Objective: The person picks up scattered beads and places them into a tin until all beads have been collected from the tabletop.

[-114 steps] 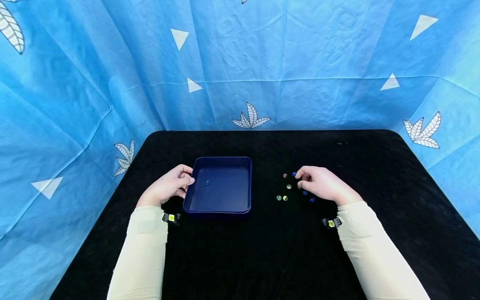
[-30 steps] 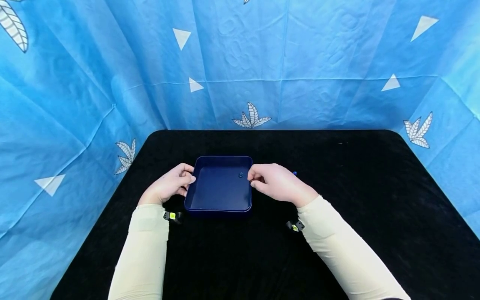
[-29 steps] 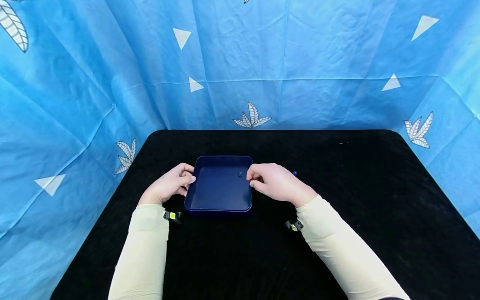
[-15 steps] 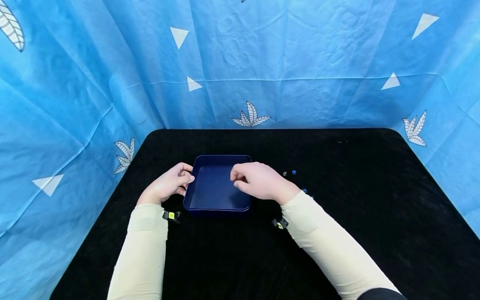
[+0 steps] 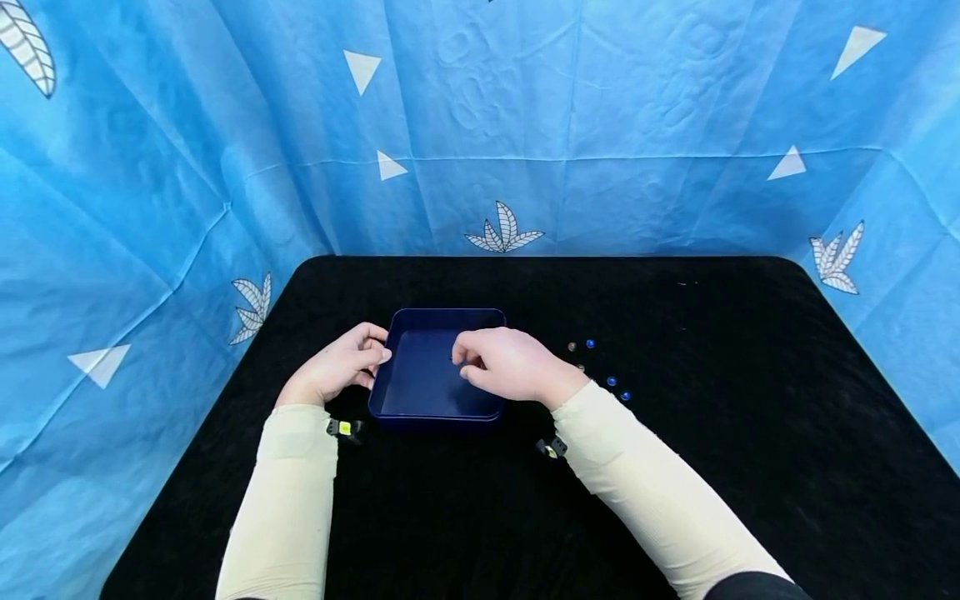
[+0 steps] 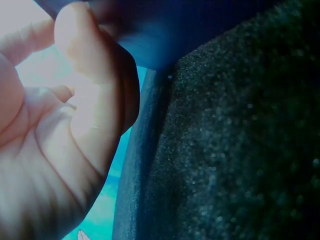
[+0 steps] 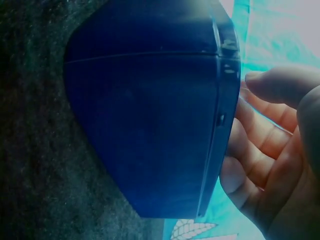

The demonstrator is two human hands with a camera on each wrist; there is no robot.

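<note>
A shallow dark blue square tray (image 5: 427, 383) sits on the black cloth in the head view. My left hand (image 5: 337, 367) grips its left rim, thumb on top and fingers outside. In the left wrist view the thumb lies against the blue wall (image 6: 165, 35). My right hand (image 5: 510, 364) hovers over the tray's right half, fingers curled and thumb tip facing the forefinger. A tiny dark spot shows beside the fingertips; I cannot tell whether they hold a marble. In the right wrist view the tray's outer wall (image 7: 145, 125) hides part of the fingers.
Right of the tray lie several glass marbles: a brownish one (image 5: 572, 346), a blue one (image 5: 590, 343), and two more blue ones near the right sleeve (image 5: 652, 475). A blue patterned curtain (image 5: 637, 125) hangs behind the black table (image 5: 750, 333).
My right hand has moved left from the marbles, past the tray's right rim and over its inside. The marble earlier visible near that rim is out of sight. My left hand keeps its grip.
</note>
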